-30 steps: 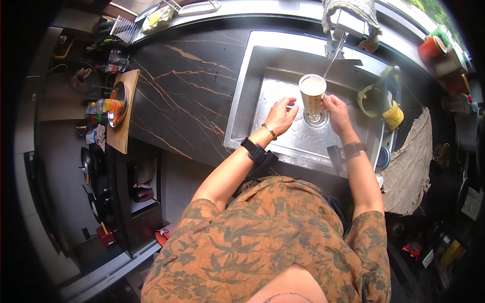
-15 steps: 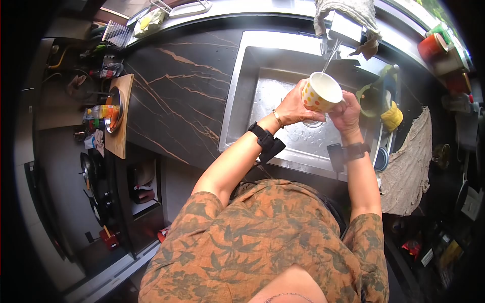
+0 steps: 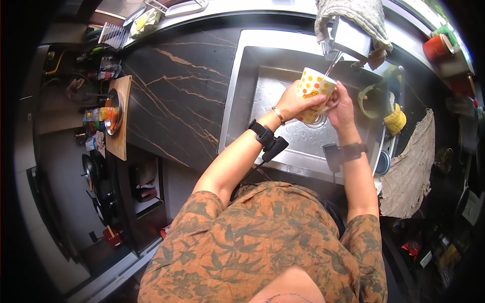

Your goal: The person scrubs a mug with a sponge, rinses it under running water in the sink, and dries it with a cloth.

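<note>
A white mug (image 3: 310, 81) with yellow and orange dots is held over the sink (image 3: 234, 113). My left hand (image 3: 297, 105) grips it from the left, thumb across its front. On the right side my right hand (image 3: 343, 110) has its fingers curled at the mug, near the handle, partly hidden. A thin stream of water (image 3: 332, 64) runs from the faucet (image 3: 350, 38) onto the top of the mug. The mug's dotted side faces me and its inside is hidden.
A grey cloth (image 3: 348, 11) drapes over the faucet. Right of the sink are a yellow cloth (image 3: 395, 120), a small blue bowl (image 3: 382, 161) and a spread beige cloth (image 3: 411, 171). A wooden board (image 3: 121, 144) with a pan lies on the left of the dark counter (image 3: 177, 101).
The mug has been turned: its open mouth faced up towards me before, and now its dotted side does. Both hands stay on it under the water, having shifted only slightly.
</note>
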Demonstrator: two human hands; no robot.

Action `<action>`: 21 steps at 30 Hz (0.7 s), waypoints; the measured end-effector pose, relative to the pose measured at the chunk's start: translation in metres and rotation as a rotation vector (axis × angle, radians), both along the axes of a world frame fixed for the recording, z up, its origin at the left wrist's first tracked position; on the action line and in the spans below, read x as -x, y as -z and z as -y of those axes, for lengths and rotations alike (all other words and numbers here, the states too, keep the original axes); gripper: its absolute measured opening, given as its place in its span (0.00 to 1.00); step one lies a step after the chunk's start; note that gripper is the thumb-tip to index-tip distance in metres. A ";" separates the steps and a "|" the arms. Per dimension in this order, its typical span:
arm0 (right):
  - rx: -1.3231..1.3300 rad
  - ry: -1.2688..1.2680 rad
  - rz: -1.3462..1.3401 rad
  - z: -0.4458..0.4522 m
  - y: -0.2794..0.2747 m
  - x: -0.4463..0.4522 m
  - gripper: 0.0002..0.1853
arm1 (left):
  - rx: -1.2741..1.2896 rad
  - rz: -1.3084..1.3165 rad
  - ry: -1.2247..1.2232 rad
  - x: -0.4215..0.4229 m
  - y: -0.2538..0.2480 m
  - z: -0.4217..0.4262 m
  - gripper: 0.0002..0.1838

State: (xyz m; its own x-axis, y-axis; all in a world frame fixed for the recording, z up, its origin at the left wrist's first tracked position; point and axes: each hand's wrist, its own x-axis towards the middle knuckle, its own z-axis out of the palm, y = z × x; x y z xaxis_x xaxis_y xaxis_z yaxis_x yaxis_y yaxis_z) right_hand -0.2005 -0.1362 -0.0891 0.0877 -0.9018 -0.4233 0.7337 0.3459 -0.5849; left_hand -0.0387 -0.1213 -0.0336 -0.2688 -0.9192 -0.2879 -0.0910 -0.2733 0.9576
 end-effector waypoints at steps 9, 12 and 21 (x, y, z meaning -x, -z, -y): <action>0.450 -0.067 -0.751 0.005 0.016 -0.042 0.09 | -0.349 -0.391 -0.287 -0.020 0.042 -0.024 0.28; 0.473 -0.116 -0.842 0.002 0.014 -0.056 0.08 | -0.433 -0.560 -0.331 -0.030 0.047 -0.031 0.29; 0.430 -0.021 -0.745 0.007 0.014 -0.033 0.18 | -0.262 -0.365 -0.196 -0.016 0.041 -0.029 0.28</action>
State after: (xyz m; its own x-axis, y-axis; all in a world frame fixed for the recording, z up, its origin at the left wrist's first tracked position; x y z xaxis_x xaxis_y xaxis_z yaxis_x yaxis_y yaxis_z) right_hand -0.1676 -0.1436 -0.1034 -0.0589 -0.9983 0.0012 0.1021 -0.0073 -0.9947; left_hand -0.0226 -0.0927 -0.0747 -0.2240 -0.8717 -0.4359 0.3151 -0.4880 0.8140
